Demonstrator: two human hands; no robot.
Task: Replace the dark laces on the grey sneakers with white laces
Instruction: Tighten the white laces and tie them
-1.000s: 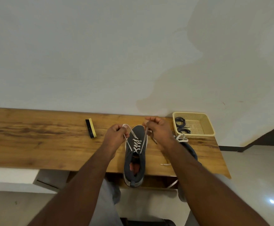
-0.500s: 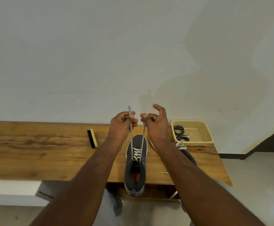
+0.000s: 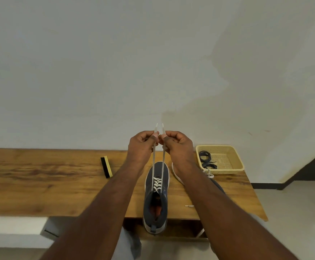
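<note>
A grey sneaker (image 3: 156,199) lies on the wooden table (image 3: 40,184), toe away from me, heel over the front edge. A white lace (image 3: 157,182) crosses its lower eyelets. Both lace ends run up taut from the shoe. My left hand (image 3: 140,147) pinches the left end and my right hand (image 3: 177,147) pinches the right end, the two hands close together above the toe. The lace tips stick up past my fingers. A second grey sneaker (image 3: 216,184) with a white lace lies to the right, mostly hidden by my right forearm.
A cream basket (image 3: 235,158) at the table's back right holds dark laces (image 3: 206,160). A black and yellow brush (image 3: 106,167) lies left of the sneaker. A loose white lace tip (image 3: 189,205) rests near the front edge. The white wall stands right behind the table.
Both hands have risen from beside the shoe's toe and drawn together, pulling the two lace ends up taut.
</note>
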